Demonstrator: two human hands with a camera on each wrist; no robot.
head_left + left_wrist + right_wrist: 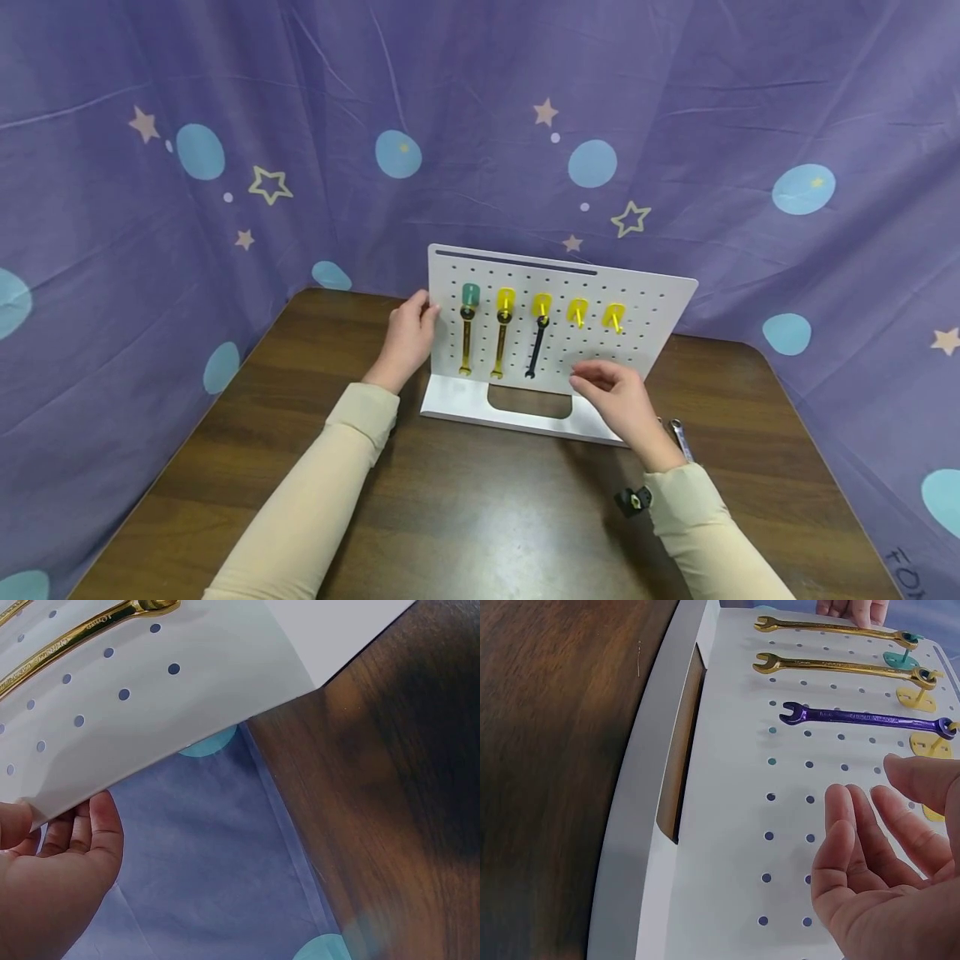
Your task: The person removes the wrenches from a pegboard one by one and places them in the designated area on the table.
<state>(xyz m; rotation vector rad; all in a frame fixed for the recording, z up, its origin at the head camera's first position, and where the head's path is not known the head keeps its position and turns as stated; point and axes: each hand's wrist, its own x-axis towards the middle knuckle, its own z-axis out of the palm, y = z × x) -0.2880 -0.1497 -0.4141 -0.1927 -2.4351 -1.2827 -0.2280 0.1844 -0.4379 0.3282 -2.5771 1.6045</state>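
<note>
A white pegboard (645, 292) stands on the table, its left edge pinched between the thumb and fingers of my left hand (408, 337). Two gold combination wrenches hang on it, one (467, 346) from a green hook (470, 293), the other (501, 346) from a yellow hook. A dark purple wrench (862, 718) hangs from the third hook, ring end up. Two yellow hooks (577, 311) to its right carry nothing. In front of the lower right of the board is my right hand (892, 862), fingers loosely bent, thumb apart from them, holding nothing.
Silver wrench ends (681, 438) show on the table behind my right forearm, which partly hides them. The board's base (457, 400) has a cutout along its front. A purple patterned curtain (480, 100) hangs behind and beside the brown wooden table (450, 517).
</note>
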